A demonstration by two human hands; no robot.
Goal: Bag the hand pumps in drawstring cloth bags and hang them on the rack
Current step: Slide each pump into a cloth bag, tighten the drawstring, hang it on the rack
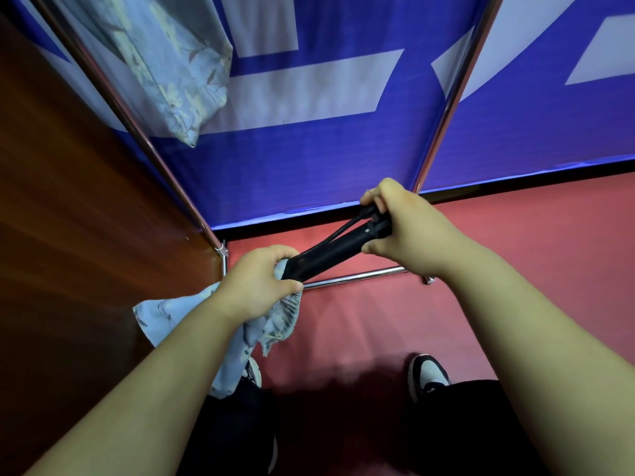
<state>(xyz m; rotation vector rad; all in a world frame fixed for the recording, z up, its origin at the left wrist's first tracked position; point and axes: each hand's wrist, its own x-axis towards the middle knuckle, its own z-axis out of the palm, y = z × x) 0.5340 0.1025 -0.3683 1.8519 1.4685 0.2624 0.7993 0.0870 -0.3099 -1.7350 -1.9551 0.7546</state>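
Right hand (405, 228) grips the pump (326, 255) by its head; seems stiff, best held there. My left hand (256, 283) bunches the limp bag (165, 317) round its tip.

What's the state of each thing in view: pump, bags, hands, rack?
hand pump: tilted, lower end in the held cloth bag, most of it outside.
held cloth bag: mouth bunched round the pump end, rest hangs limp.
left hand: grips bag mouth.
right hand: grips the pump's upper end.
rack: chrome frame, standing.
hung cloth bag: hangs by the left rack pole; top out of frame.
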